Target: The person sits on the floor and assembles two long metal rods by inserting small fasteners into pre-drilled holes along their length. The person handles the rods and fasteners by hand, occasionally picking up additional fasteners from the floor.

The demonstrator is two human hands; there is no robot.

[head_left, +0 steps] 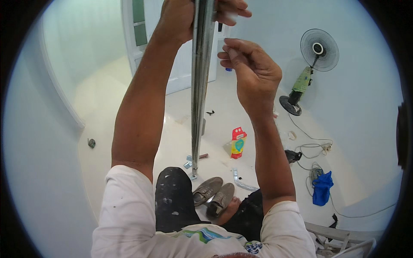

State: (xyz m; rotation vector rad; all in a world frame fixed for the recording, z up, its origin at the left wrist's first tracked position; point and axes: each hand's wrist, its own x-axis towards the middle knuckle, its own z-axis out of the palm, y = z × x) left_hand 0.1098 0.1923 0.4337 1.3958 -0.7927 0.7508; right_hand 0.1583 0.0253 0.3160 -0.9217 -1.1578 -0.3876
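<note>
A long, grey metal channel (pixel 201 69) stands almost upright before me, its lower end near the floor between my knees. High up, my left hand (pixel 177 19) is closed around it, with the fingers passing behind and showing on the right side. The channel hides part of that palm. To its right, apart from the channel, my right hand (pixel 256 64) is raised with thumb and forefinger pressed together. Whatever sits in that pinch, if anything, is too small to make out.
Brown shoes (pixel 219 200) rest on the floor by my legs. Beyond them are a red and yellow bag (pixel 238 142) and metal offcuts (pixel 243 182). A standing fan (pixel 318 49), loose cables (pixel 312 144) and a blue cloth (pixel 322 189) lie rightward; a door (pixel 180 73) stands ahead.
</note>
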